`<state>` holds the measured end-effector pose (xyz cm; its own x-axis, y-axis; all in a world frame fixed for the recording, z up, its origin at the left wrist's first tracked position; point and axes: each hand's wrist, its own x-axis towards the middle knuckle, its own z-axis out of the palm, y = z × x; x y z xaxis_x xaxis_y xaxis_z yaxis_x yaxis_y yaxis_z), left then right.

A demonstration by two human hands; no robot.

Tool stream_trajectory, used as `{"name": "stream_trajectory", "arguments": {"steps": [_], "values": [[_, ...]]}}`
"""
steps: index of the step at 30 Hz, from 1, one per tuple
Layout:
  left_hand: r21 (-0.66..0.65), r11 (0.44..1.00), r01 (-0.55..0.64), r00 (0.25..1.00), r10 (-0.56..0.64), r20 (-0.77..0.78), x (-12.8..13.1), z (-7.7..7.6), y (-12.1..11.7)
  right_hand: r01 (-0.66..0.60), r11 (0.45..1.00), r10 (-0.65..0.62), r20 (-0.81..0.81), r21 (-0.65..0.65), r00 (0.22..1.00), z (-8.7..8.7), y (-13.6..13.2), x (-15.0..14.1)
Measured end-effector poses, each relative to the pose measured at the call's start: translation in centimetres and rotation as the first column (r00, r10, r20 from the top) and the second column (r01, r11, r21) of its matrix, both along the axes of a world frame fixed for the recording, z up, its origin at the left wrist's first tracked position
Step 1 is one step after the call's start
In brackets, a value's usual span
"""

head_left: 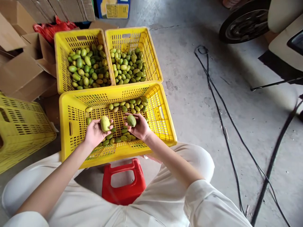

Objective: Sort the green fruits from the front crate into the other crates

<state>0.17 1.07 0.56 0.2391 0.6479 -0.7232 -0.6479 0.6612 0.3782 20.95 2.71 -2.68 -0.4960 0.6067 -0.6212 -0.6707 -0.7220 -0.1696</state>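
Observation:
My left hand cradles a pale yellow-green oval fruit, its fingers curled beneath it. A darker green oval fruit rests in my right hand, held by the fingers and palm. Both hands are above the near yellow crate, a short gap apart. Inside that crate, loose green fruits lie along the far side, and more lie near the front, partly hidden by my hands. The exact kind of fruit cannot be told.
Two yellow crates, left and right, hold many green fruits behind the near one. Another yellow crate and cardboard boxes stand left. Between my legs is a red plastic stool. Black cables and a vehicle wheel are right.

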Motion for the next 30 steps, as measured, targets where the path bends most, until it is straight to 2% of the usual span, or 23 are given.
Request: {"name": "stream_trajectory", "arguments": {"steps": [4,11,17,21,23,27,30], "values": [[0.003,1.0,0.031,0.998,-0.031,-0.052,0.1,-0.4,-0.1,0.038,0.999,-0.04,0.036,0.037,0.999,0.8,0.0,-0.3],[0.189,0.975,0.115,0.993,-0.108,-0.045,0.1,-0.6,-0.6,0.004,0.994,-0.011,0.069,0.112,0.998,0.4,-0.8,-0.6],[0.188,0.966,0.175,0.985,-0.171,-0.038,0.2,-0.2,-0.5,-0.034,0.984,0.021,0.077,0.173,0.997,0.2,-0.7,-0.5],[0.109,0.989,0.099,0.995,-0.096,-0.032,0.0,-0.4,-0.1,0.005,0.983,-0.003,-0.016,0.182,1.0,0.9,-0.5,-0.4],[0.127,0.989,0.078,0.996,-0.071,-0.06,-0.2,-0.4,0.0,0.042,0.976,-0.03,-0.06,0.212,0.998,1.3,-0.5,-0.3],[0.221,0.967,0.125,0.991,-0.114,-0.063,-0.4,-0.2,0.1,0.1,0.968,-0.083,-0.082,0.23,0.993,1.8,-0.5,0.0],[0.261,0.948,0.18,0.984,-0.171,-0.056,-0.4,-0.5,0.0,0.066,0.971,-0.043,-0.101,0.23,0.994,1.6,-0.6,0.2]]}}
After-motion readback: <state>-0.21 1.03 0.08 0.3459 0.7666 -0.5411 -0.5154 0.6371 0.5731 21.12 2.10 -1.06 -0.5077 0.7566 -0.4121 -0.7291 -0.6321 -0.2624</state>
